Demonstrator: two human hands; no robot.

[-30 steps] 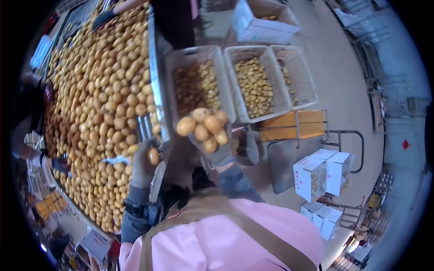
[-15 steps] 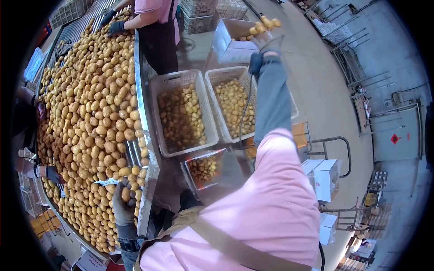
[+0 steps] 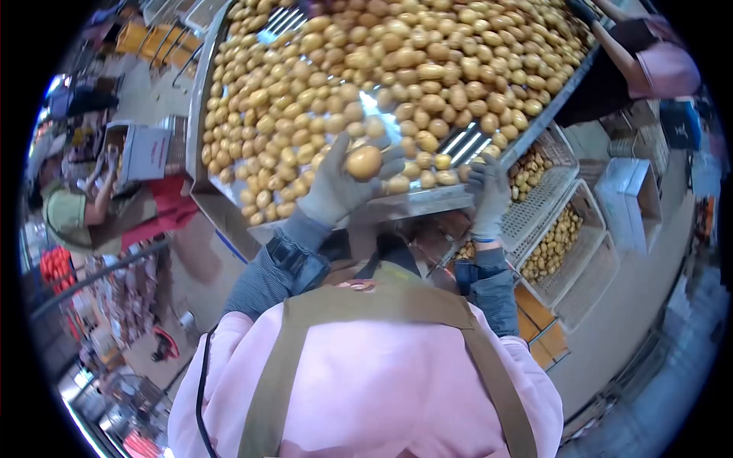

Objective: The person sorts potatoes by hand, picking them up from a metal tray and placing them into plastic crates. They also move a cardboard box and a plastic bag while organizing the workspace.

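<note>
A mound of yellow-brown potatoes (image 3: 321,99) covers the metal sorting table (image 3: 435,200) in front of me. My left hand (image 3: 336,187), in a grey glove, is palm up over the near edge of the table. A large potato (image 3: 364,162) rests in it, with the fingers curled around; these fingers are partly blurred. My right hand (image 3: 490,200), also gloved, is at the table's right corner. Its bent fingers look apart and reach the potatoes (image 3: 445,178) along the rim. Whether its fingertips touch one is hard to see.
Plastic crates (image 3: 538,217) holding potatoes stand on the floor to the right, beside a white carton (image 3: 628,202). A co-worker in a pink shirt (image 3: 668,70) works at the far right side. To the left are another person (image 3: 72,214) and a carton (image 3: 145,153).
My view has swung left to face the table. My right hand has come back from the carton, where it was letting several potatoes go, to the table edge. My left hand still holds a potato.
</note>
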